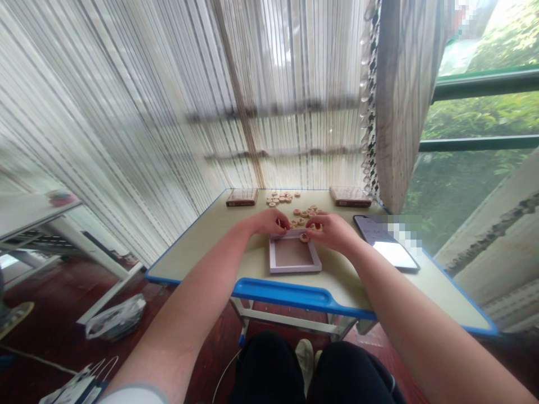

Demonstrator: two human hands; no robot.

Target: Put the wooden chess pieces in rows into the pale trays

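A shallow white box (295, 269) with a brown bottom lies on the desk in front of me. My left hand (272, 221) is at its far left edge, fingers curled together; whether they hold anything is hidden. Over the far right edge, my right hand (330, 231) pinches with thumb and fingers around a round wooden game piece (312, 226). Another round wooden game piece (304, 238), with a dark mark on its face, sits at the box's far rim just below my right fingertips. Beyond the hands lie several more loose pieces (304, 213).
Farther back is a second group of round pieces (280, 198). A brown flat box (242, 197) stands at the back left, another brown box (350, 196) at the back right. A tablet (387, 247) lies right. The desk has a blue edge tray (282, 290).
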